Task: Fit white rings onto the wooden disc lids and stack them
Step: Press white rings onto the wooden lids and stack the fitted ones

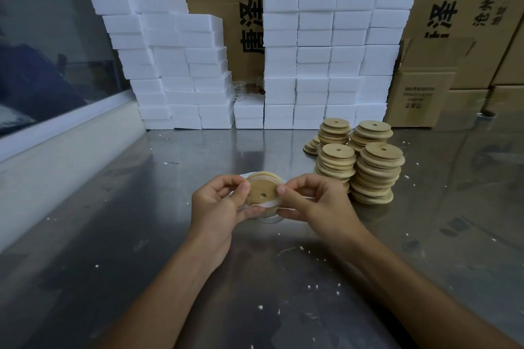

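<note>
Head view: we're mid-fitting. Left hand (218, 204) & right hand (309, 201) both pinch the wooden lid (262, 193) above the tabletop (141, 235), centre-near, white ring (266, 204) partly on. Next, we judge: seat ring fully, then stack w/ piles (365, 161) at right.

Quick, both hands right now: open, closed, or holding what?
Left hand: pinching the wooden disc lid and its white ring.
Right hand: pinching the same lid's right edge and ring.

Lid stacks (360, 161) crowd the right; bare tabletop (141, 207) lies left.
</note>
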Demonstrator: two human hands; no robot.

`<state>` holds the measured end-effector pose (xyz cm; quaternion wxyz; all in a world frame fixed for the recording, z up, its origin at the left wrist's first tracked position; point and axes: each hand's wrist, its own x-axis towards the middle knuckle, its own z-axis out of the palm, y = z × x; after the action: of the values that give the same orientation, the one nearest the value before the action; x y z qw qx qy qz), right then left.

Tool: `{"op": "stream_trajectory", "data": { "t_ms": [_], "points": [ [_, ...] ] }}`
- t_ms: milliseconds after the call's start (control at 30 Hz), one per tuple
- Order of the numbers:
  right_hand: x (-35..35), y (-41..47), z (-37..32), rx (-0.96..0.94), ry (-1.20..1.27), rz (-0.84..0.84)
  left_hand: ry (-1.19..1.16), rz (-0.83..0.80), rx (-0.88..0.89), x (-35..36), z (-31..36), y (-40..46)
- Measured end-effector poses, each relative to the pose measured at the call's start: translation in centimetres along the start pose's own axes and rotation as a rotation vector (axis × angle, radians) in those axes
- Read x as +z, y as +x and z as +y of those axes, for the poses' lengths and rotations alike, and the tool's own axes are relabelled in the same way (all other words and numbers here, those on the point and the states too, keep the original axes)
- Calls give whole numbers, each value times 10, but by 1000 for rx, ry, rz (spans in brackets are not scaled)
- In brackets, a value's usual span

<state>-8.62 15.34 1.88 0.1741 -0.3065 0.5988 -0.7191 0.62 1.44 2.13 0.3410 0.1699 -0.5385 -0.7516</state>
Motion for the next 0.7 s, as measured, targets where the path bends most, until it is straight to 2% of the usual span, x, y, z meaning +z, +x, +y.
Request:
{"op": "stream_trajectory", "data": {
  "t_ms": [167,267,367,500,600,700],
  "points": [
    [3,-2,3,71,133,-4,-117,9,-43,1,0,1],
    [5,-2,2,71,157,13,-21,-11,3,-2,-2,1],
    [1,-1,1,29,26,33,214,-37,148,-7,-6,2],
    [-1,-1,2,-145,-298,31,551,-109,422,-8,-11,4],
    [-3,-1,5,-221,-422,11,604,-142,503,-7,-13,4],
    [-4,1,10,-254,-433,66,576,-144,494,-5,-14,2]
  ]
}}
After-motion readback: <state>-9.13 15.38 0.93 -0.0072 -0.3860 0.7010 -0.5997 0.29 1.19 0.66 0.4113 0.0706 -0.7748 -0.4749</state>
